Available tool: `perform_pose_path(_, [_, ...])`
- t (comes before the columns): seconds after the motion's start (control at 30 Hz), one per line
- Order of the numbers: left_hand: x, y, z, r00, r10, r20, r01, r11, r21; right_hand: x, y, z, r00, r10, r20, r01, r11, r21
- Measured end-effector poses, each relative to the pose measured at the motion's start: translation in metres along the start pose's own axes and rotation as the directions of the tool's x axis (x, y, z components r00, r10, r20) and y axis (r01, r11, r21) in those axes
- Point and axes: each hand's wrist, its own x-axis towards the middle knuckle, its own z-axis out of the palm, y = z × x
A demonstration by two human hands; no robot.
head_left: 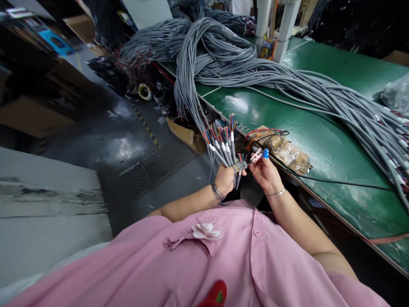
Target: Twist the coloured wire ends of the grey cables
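Note:
My left hand (224, 180) is closed around a bunch of grey cables (227, 157). Their stripped ends fan upward, showing thin coloured wires (232, 123) above white bands. A grey ribbed cover (240, 166) sits at this hand's fingers, beside the short wire ends of one cable. Just to the right, my right hand (266, 174) has its fingers pinched together near those wire ends. Its thumb or fingertip wears a blue cap (266, 153). Beside the cap is a small pale pink piece (256, 156), too small to name. What exactly the pinch holds is unclear.
A green worktable (322, 140) runs along my right, carrying a long thick bundle of grey cables (287, 81). Near its edge lies a taped cardboard piece (284, 151) with red and black leads. A yellow roll (145, 91) and a cardboard box (185, 134) are beyond my left hand.

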Motion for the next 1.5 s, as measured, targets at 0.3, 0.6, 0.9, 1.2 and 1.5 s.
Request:
perform_pose_path(0.3, [-0.006, 0.001, -0.003, 0.999, -0.041, 0.004, 0.041, 0.999, -0.015, -0.015, 0.002, -0.004, 0.990, 0.085, 0.113, -0.070, 0.989, -0.133])
perform_pose_path(0.6, [-0.017, -0.003, -0.017, 0.998, -0.001, 0.063, -0.006, 0.993, 0.116, -0.035, 0.009, -0.003, 0.991, -0.039, 0.130, 0.090, 0.906, -0.414])
perform_pose_path(0.9, [-0.017, 0.001, -0.021, 0.972, -0.051, 0.230, 0.015, 0.988, 0.155, -0.038, 0.003, 0.003, 0.979, -0.050, 0.199, 0.149, 0.840, -0.522])
perform_pose_path(1.2, [-0.017, 0.001, -0.017, 0.988, -0.055, 0.148, 0.037, 0.992, 0.119, -0.036, 0.004, 0.000, 0.982, -0.059, 0.177, 0.144, 0.845, -0.515])
perform_pose_path(1.5, [-0.011, -0.002, -0.018, 0.997, -0.005, 0.082, -0.001, 0.997, 0.079, -0.035, 0.008, -0.007, 0.993, -0.027, 0.116, 0.075, 0.897, -0.436])
